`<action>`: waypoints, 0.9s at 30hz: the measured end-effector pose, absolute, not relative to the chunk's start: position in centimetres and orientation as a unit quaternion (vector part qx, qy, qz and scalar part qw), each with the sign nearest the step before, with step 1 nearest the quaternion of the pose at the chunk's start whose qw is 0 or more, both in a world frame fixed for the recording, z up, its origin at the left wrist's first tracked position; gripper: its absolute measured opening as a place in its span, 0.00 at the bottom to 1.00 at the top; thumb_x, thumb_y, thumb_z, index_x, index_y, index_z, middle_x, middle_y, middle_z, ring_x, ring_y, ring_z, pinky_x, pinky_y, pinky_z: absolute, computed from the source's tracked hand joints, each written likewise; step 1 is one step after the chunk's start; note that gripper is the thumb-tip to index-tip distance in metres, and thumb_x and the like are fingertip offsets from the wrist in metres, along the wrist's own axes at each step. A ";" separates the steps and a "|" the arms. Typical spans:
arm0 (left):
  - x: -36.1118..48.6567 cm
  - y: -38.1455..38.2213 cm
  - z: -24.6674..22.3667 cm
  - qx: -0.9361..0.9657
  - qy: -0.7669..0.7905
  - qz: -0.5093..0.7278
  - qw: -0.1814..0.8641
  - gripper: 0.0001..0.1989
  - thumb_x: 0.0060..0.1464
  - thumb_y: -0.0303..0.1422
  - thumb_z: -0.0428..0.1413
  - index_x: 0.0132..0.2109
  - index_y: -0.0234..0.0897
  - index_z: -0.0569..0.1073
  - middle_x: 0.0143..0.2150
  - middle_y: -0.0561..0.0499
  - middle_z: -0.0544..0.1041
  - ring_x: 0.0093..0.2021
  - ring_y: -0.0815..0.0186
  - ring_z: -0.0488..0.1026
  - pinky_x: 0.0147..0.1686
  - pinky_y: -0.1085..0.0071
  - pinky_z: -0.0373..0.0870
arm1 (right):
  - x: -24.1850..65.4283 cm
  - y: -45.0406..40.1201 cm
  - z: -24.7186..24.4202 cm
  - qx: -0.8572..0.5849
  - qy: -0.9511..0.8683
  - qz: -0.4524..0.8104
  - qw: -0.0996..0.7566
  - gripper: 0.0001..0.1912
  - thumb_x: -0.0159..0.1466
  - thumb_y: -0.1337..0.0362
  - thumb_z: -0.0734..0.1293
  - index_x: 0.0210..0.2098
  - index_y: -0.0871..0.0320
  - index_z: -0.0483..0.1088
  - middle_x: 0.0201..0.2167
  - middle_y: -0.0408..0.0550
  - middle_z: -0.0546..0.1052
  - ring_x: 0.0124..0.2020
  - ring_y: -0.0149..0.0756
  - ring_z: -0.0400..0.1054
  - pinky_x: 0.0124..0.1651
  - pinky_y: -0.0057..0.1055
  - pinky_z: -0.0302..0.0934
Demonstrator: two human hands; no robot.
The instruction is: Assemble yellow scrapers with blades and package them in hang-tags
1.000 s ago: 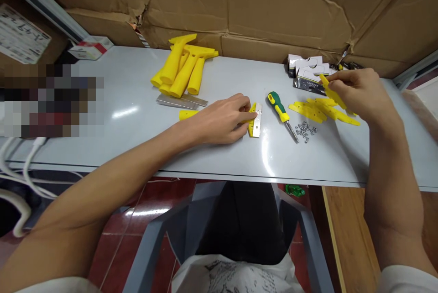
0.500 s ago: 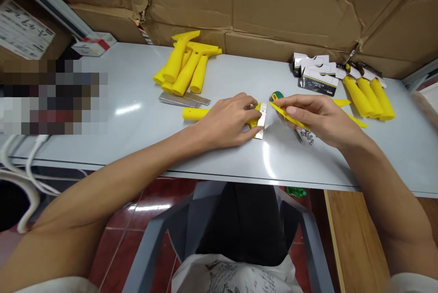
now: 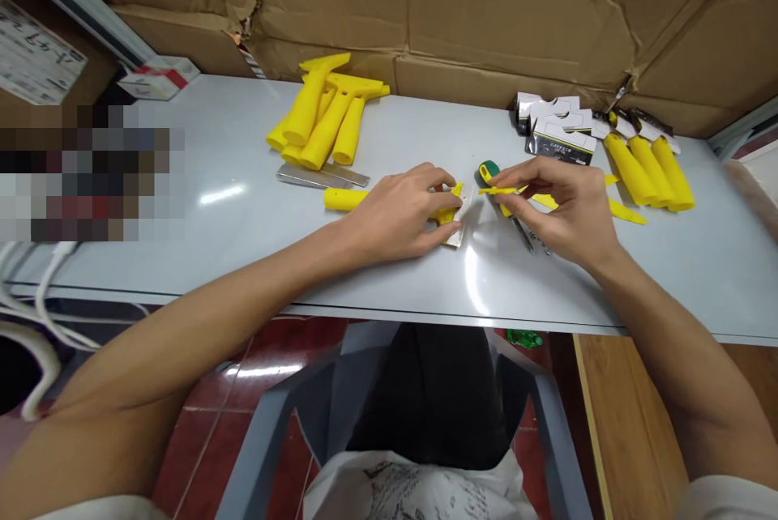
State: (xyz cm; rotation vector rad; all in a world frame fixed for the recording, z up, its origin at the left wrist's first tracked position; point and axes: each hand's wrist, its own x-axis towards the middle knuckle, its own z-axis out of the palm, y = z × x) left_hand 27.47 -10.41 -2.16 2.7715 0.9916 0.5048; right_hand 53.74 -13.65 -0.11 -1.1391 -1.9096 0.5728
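Observation:
My left hand (image 3: 408,210) is closed over the head of a yellow scraper handle (image 3: 344,199) lying on the table. A flat metal blade (image 3: 457,235) sits across that head, partly covered by my fingers. My right hand (image 3: 562,208) pinches a thin yellow plastic strip (image 3: 497,191) between thumb and fingertips, turned nearly edge-on and a little apart from the blade. Below and behind the right fingers lies a green-and-yellow screwdriver (image 3: 488,171), its shaft pointing toward me. Small screws (image 3: 540,241) are mostly hidden by this hand. More yellow strips (image 3: 627,213) rest beyond it.
Several yellow handles (image 3: 331,130) are piled at the back left, with metal blades (image 3: 316,175) in front. At the back right are black-and-white packaging cards (image 3: 562,139) and yellow handles with cards on them (image 3: 650,172). Cardboard (image 3: 462,18) walls the rear; white cables (image 3: 45,285) hang left.
The yellow strip in my right hand has rotated from slanted to almost level, and the fingers have shifted on it. My left hand stays on the scraper handle. The view has shifted slightly.

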 end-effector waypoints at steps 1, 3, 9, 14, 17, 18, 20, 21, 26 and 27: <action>27.5 -10.4 -2.2 0.925 0.330 0.168 0.082 0.19 0.71 0.42 0.56 0.57 0.37 0.85 0.61 0.37 0.81 0.63 0.48 0.78 0.59 0.51 0.78 | 53.6 -13.7 -0.2 -0.435 -0.780 0.211 0.398 0.03 0.69 0.65 0.74 0.40 0.50 0.82 0.45 0.48 0.86 0.46 0.45 0.82 0.50 0.46 0.77; 27.5 -10.3 -2.2 0.926 0.325 0.168 0.090 0.18 0.71 0.41 0.56 0.56 0.38 0.85 0.61 0.37 0.81 0.62 0.49 0.78 0.60 0.52 0.78 | 53.4 -13.7 -0.8 -0.408 -0.821 0.159 0.368 0.06 0.70 0.68 0.71 0.39 0.51 0.81 0.48 0.48 0.87 0.49 0.45 0.83 0.53 0.46 0.77; 27.0 -9.8 -2.1 0.935 0.301 0.147 0.116 0.19 0.72 0.45 0.58 0.57 0.38 0.85 0.62 0.36 0.78 0.65 0.47 0.75 0.64 0.49 0.75 | 53.1 -13.3 -3.2 -0.329 -0.890 -0.038 0.313 0.11 0.72 0.73 0.66 0.39 0.58 0.81 0.48 0.51 0.88 0.43 0.41 0.85 0.41 0.35 0.77; 26.0 -8.6 -2.0 0.954 0.238 0.122 0.133 0.21 0.67 0.48 0.65 0.56 0.38 0.85 0.65 0.34 0.74 0.67 0.45 0.72 0.68 0.49 0.72 | 52.4 -13.6 -3.9 -0.313 -0.896 -0.100 0.297 0.12 0.72 0.74 0.66 0.36 0.61 0.81 0.47 0.50 0.88 0.39 0.43 0.86 0.34 0.35 0.75; 25.8 -8.0 -2.2 0.950 0.238 0.142 0.144 0.19 0.66 0.44 0.68 0.56 0.36 0.85 0.63 0.34 0.76 0.65 0.47 0.74 0.67 0.52 0.73 | 52.2 -13.7 -4.2 -0.313 -0.898 -0.101 0.293 0.13 0.73 0.72 0.66 0.34 0.59 0.81 0.49 0.49 0.88 0.40 0.42 0.86 0.34 0.34 0.76; 25.9 -7.9 -2.3 0.948 0.241 0.148 0.148 0.19 0.65 0.44 0.69 0.56 0.36 0.86 0.63 0.35 0.77 0.64 0.47 0.74 0.66 0.52 0.73 | 52.2 -13.7 -4.3 -0.315 -0.898 -0.096 0.291 0.14 0.73 0.72 0.66 0.34 0.59 0.81 0.50 0.48 0.88 0.41 0.42 0.87 0.34 0.34 0.77; 26.0 -7.7 -2.5 0.943 0.249 0.157 0.152 0.20 0.62 0.44 0.72 0.55 0.37 0.86 0.61 0.37 0.78 0.62 0.49 0.76 0.65 0.54 0.74 | 52.3 -13.8 -4.6 -0.319 -0.901 -0.078 0.284 0.14 0.74 0.71 0.66 0.34 0.58 0.81 0.52 0.48 0.88 0.46 0.44 0.87 0.39 0.35 0.80; 26.1 -7.6 -2.6 0.942 0.253 0.161 0.152 0.21 0.60 0.44 0.73 0.56 0.38 0.86 0.61 0.38 0.79 0.62 0.49 0.76 0.64 0.54 0.74 | 52.3 -13.8 -4.7 -0.322 -0.903 -0.067 0.278 0.13 0.74 0.71 0.66 0.36 0.58 0.81 0.53 0.48 0.87 0.49 0.47 0.87 0.42 0.38 0.82; 26.2 -7.3 -2.7 0.936 0.263 0.167 0.160 0.25 0.57 0.45 0.75 0.56 0.36 0.85 0.57 0.39 0.82 0.60 0.49 0.77 0.62 0.56 0.73 | 52.2 -14.1 -4.5 -0.354 -0.907 -0.001 0.231 0.11 0.72 0.69 0.66 0.41 0.57 0.82 0.58 0.49 0.85 0.64 0.57 0.80 0.56 0.53 0.83; 26.2 -7.3 -2.7 0.935 0.267 0.165 0.164 0.26 0.56 0.46 0.75 0.56 0.35 0.84 0.56 0.40 0.82 0.59 0.49 0.78 0.61 0.57 0.73 | 52.2 -14.2 -4.4 -0.355 -0.908 0.012 0.222 0.10 0.72 0.69 0.66 0.42 0.57 0.82 0.59 0.49 0.85 0.65 0.58 0.79 0.58 0.55 0.82</action>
